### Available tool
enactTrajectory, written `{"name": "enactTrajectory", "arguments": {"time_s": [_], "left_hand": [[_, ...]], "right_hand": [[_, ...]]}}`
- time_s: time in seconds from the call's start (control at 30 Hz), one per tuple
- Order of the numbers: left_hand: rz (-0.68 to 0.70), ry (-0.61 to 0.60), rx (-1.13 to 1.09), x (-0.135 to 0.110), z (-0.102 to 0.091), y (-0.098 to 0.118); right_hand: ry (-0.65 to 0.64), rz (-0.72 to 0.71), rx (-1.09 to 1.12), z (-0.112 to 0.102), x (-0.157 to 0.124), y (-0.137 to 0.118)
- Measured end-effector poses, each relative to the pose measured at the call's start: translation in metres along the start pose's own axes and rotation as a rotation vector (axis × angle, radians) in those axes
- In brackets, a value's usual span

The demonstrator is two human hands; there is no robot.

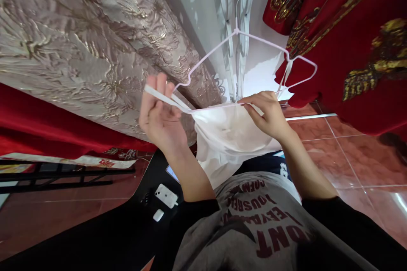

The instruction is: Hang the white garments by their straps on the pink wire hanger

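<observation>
A white garment (229,131) with thin straps hangs from a pale pink clothes hanger (260,40). My left hand (162,114), at the hanger's left end, has its fingers curled around the white strap (162,96) and holds it stretched out to the left. The garment's other strap (288,72) sits in the notch at the hanger's right end. My right hand (267,112) pinches the lower bar of the hanger at the garment's top edge. Its thumb and index finger meet there. The lower part of the garment lies toward my lap.
A white metal frame (227,12) stands against the wall ahead. Beige floral fabric (104,42) hangs at left, red gold-trimmed fabric (359,59) at right. A phone (166,195) and a small white case (158,215) lie on a black surface (144,186) at my left.
</observation>
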State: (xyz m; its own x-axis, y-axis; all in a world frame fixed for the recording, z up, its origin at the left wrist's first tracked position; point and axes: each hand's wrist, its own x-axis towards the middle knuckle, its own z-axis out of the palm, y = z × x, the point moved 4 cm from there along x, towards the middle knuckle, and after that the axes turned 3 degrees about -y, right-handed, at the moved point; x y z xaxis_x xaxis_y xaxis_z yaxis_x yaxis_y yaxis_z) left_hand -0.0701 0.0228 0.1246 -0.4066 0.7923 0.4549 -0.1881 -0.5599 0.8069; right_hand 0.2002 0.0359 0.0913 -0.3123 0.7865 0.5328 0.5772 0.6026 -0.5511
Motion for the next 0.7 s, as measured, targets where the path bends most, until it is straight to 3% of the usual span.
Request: {"name": "enactTrajectory", "arguments": {"time_s": [0.1,0.17,0.27,0.33,0.4,0.43,0.5,0.6,0.63,0.7], "left_hand": [[0.191,0.174,0.119,0.002,-0.023,-0.011],[0.190,0.245,0.134,-0.003,-0.034,-0.020],[-0.071,0.172,0.039,-0.013,-0.029,-0.038],[-0.240,0.052,-0.003,-0.024,-0.012,-0.047],[-0.294,-0.020,0.002,-0.033,0.006,-0.049],[-0.290,-0.031,-0.001,-0.037,0.014,-0.049],[-0.275,-0.035,-0.032,-0.041,0.025,-0.048],[-0.271,-0.050,-0.092,-0.043,0.032,-0.050],[-0.277,-0.053,-0.105,-0.043,0.033,-0.050],[-0.282,-0.045,-0.119,-0.044,0.034,-0.052]], "right_hand": [[-0.009,0.001,-0.008,-0.002,-0.003,0.000],[-0.017,0.003,-0.011,-0.002,-0.005,0.000],[-0.039,-0.038,0.004,0.004,-0.006,-0.007],[-0.057,-0.084,0.027,0.010,-0.006,-0.015],[-0.045,-0.110,0.058,0.014,-0.007,-0.020],[0.003,-0.098,0.075,0.013,-0.008,-0.020],[0.216,-0.021,0.111,0.004,-0.013,-0.010],[0.533,0.194,0.204,-0.018,-0.024,0.025],[0.554,0.265,0.237,-0.024,-0.026,0.036],[0.471,0.380,0.289,-0.033,-0.024,0.053]]}}
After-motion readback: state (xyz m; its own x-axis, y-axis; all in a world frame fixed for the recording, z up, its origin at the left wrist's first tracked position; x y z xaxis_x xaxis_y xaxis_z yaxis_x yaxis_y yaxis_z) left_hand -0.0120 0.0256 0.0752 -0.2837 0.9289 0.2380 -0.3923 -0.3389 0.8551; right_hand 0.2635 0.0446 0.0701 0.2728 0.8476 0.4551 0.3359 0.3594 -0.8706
